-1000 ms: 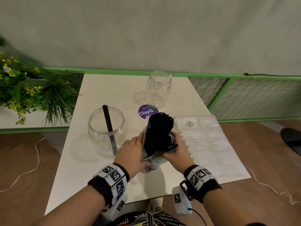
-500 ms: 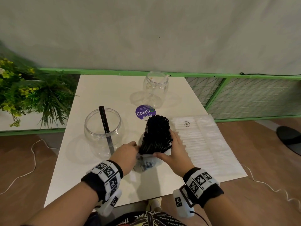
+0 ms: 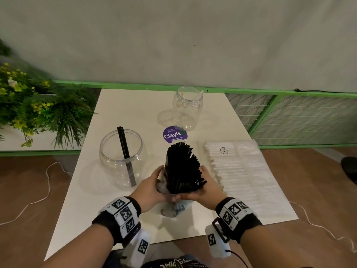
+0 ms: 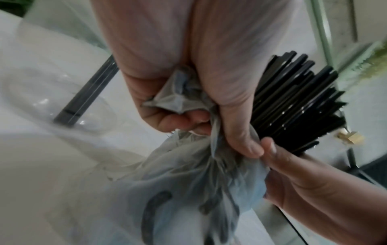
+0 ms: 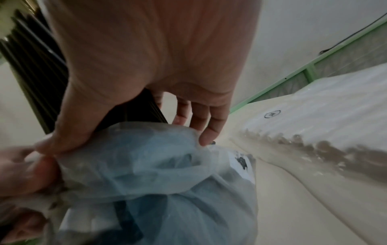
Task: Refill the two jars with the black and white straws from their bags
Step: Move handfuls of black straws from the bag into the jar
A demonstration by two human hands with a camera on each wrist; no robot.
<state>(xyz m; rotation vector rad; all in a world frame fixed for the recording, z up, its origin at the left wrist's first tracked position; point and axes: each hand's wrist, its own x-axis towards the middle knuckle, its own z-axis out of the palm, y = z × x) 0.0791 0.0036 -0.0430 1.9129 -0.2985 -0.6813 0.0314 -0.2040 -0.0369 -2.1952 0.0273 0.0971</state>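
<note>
A thick bundle of black straws [image 3: 181, 167] [image 4: 293, 102] [image 5: 35, 69] stands upright at the table's front middle. My left hand [image 3: 154, 182] [image 4: 201, 126] grips the crumpled clear bag [image 3: 172, 208] [image 4: 188, 174] [image 5: 159, 165] bunched at the bundle's base. My right hand [image 3: 204, 182] [image 5: 130, 131] curls round the bundle from the right, thumb on the bag's edge. A wide clear jar [image 3: 108, 161] [image 4: 41, 99] to the left holds two black straws [image 3: 125, 151]. The small jar [image 3: 188, 105] stands at the back. The flat bag of white straws [image 3: 243, 171] [image 5: 314, 119] lies on the right.
A purple round sticker [image 3: 174, 134] lies between the jars. Green plants [image 3: 38, 113] crowd the table's left side. A green-framed mesh fence [image 3: 289, 117] runs behind and to the right. White cables [image 3: 48, 182] trail on the wooden floor.
The bag has slid further down the bundle, so more of the black straws stand bare. Both hands now sit lower, at the bundle's base.
</note>
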